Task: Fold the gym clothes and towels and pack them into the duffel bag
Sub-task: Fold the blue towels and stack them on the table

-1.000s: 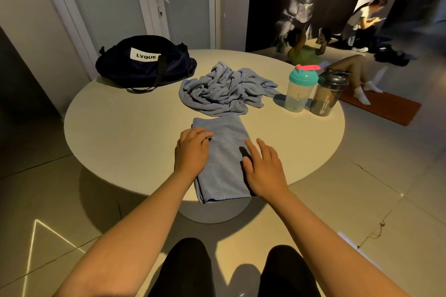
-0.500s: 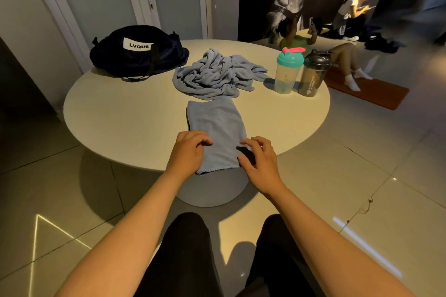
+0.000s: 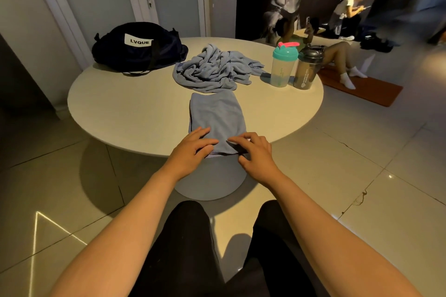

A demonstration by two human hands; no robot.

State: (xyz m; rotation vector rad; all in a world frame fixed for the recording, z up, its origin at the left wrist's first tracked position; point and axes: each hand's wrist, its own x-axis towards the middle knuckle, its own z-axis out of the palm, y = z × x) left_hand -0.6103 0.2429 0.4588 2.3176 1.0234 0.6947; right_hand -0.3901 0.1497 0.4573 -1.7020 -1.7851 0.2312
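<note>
- The duffel bag (image 3: 137,48) lies at the far left of the table (image 3: 115,108), well apart from the hands. Its opening does not show, so I cannot tell what is inside.
- The left hand (image 3: 190,149) rests on the near left corner of the folded towel (image 3: 217,116), with the fingers almost straight and gripping nothing.
- This towel lies at the near table edge. Just behind it, the crumpled towel (image 3: 214,70) is not yet folded.
- The right hand (image 3: 255,152) has bent fingers and seems to pinch the near right corner.
- For a good fold, I think both corners should rise together and land evenly on the far edge, then be pressed flat.
- At the right stand a teal-lidded bottle (image 3: 283,67) and a dark bottle (image 3: 307,70), both capped. Their contents are unclear.
</note>
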